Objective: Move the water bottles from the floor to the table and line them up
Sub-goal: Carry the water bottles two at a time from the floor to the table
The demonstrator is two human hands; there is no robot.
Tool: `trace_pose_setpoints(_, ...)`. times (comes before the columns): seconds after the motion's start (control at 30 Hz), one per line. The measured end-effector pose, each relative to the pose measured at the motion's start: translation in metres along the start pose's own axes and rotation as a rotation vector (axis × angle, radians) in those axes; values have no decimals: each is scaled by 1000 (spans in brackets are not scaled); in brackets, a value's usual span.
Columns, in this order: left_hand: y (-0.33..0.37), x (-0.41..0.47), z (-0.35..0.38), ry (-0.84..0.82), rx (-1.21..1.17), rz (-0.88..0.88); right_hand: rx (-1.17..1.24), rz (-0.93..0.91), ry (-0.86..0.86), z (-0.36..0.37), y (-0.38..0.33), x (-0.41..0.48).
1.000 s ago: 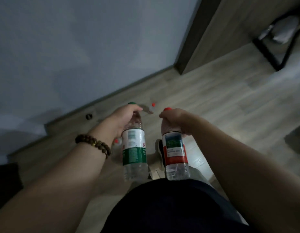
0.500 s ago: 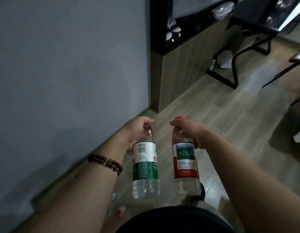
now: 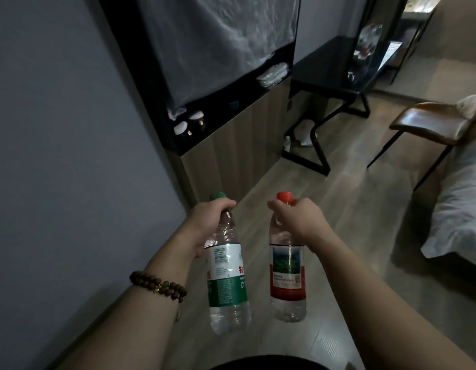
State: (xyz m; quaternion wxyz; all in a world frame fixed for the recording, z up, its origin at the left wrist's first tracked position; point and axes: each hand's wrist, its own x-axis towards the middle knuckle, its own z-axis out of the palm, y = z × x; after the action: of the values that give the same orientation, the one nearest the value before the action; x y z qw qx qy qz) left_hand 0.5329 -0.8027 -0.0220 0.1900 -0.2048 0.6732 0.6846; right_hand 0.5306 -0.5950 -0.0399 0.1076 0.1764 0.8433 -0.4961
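Both bottles have come up off the floor [image 3: 365, 198] since 1 second ago, and the view has swung from the wall's foot toward the room. The left hand [image 3: 207, 222] is clenched round the neck of the green-capped bottle [image 3: 227, 279], just under its cap; the right hand [image 3: 295, 220] grasps the red-capped bottle [image 3: 287, 276] the same way. Each body hangs below its grip, the 2 close but apart. The black table [image 3: 325, 68] stands well ahead of both grips. Likely risks: held only by the neck, a bottle can swing, so the 2 may knock together or slip through the fingers. The chair [image 3: 429, 121], off to the right of the right grip, could catch an arm in this dim light.
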Motion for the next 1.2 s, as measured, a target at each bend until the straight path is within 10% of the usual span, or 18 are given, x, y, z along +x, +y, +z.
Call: trace_pose_setpoints(1.2,316,464,505,-256,301,468,286,-212,577,-401,-5,497)
